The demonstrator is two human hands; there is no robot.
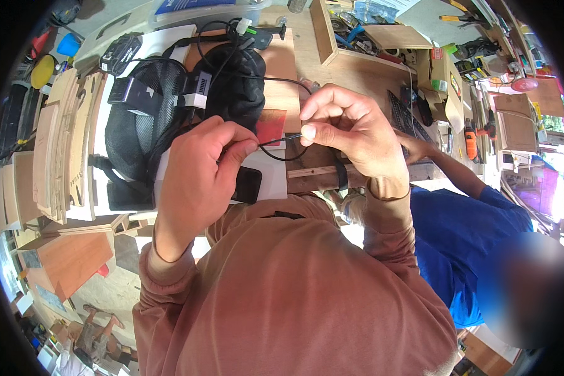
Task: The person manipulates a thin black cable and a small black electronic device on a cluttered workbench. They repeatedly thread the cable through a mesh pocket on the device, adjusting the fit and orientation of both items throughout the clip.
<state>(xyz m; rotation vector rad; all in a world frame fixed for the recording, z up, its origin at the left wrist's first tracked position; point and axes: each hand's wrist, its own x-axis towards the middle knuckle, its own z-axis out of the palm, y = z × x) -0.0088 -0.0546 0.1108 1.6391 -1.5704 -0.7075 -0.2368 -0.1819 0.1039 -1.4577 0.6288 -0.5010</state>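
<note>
Pinching a thin black cable between thumb and forefinger, my left hand sits at the centre of the frame, fingers curled tight, while my right hand just to its right nips the same cable at its small plug end, fingertips pressed together. The cable loops between the two hands and runs up toward the top centre. Beneath them lies the wooden surface, crowded: a black mesh harness with a small grey box sprawls at upper left, a dark phone rests on a white sheet just under my left hand, and a red card shows between my hands. Stacked plywood cut-outs lean along the left edge. At upper right an orange drill stands among scattered tools. A person in a blue shirt crouches at lower right.
</note>
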